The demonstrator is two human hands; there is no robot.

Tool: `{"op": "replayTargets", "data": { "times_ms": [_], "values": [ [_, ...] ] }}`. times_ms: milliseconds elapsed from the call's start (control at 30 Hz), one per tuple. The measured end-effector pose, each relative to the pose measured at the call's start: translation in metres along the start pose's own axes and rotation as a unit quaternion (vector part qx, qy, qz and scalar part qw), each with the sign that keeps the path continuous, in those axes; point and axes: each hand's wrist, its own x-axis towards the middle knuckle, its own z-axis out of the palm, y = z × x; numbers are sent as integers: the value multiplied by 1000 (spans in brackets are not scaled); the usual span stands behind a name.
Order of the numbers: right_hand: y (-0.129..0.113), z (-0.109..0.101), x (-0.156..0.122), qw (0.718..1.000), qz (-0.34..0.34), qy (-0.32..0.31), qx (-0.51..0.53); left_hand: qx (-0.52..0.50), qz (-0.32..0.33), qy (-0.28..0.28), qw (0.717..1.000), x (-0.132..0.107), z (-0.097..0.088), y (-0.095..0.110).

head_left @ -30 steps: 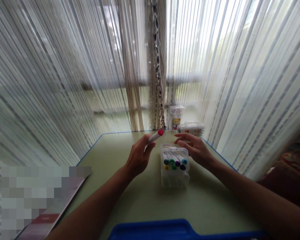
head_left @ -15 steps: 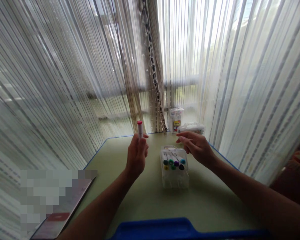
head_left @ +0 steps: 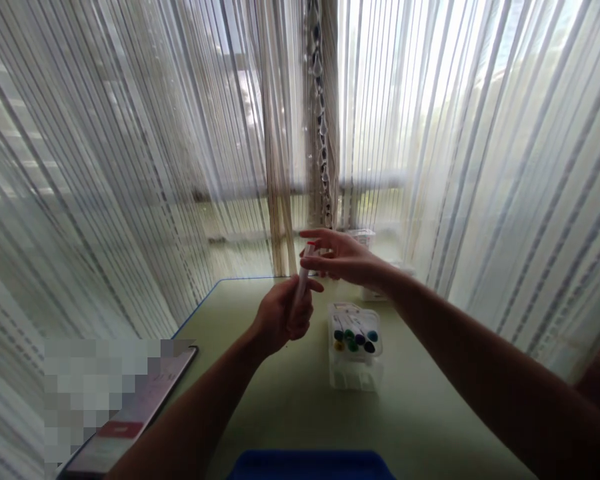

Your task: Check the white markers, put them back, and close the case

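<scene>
My left hand (head_left: pixel 284 313) is closed round the lower part of a white marker (head_left: pixel 302 280) with a red cap, held upright above the green table (head_left: pixel 300 407). My right hand (head_left: pixel 341 257) has come across and pinches the marker's top end, the other fingers stretched out. Just right of my left hand a clear plastic case (head_left: pixel 356 345) stands on the table with several markers in it, their coloured caps facing up.
A flat device or booklet (head_left: pixel 130 417) lies at the table's left edge. A blue tray rim (head_left: pixel 310 465) shows at the near edge. Small plastic boxes (head_left: pixel 375 290) sit at the back right behind my right wrist. Striped sheer curtains (head_left: pixel 130 167) surround the table.
My right hand rose from beside the case and moved left onto the marker's top. My left hand turned the marker from slanting to upright and keeps hold of it.
</scene>
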Motion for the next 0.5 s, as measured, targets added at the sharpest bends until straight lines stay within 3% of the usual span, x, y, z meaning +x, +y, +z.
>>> {"op": "replayTargets", "data": {
  "times_ms": [100, 167, 233, 433, 500],
  "values": [
    [-8, 2, 15, 992, 2, -117, -39, 27, 30, 5, 999, 3, -1, -1],
    [-12, -1, 19, 987, -9, -148, -66, 47, 40, 10, 998, 5, -4, -4],
    [-14, -7, 19, 989, -22, -126, -73, 51, 42, 12, 998, 6, -6, -7],
    [-11, -34, 15, 997, -48, 42, -52, 66, 36, 25, 997, 7, -7, -15],
    [-10, -41, 13, 995, -40, 62, -61, 78, 35, 23, 996, 7, -8, -17]
  ]
}}
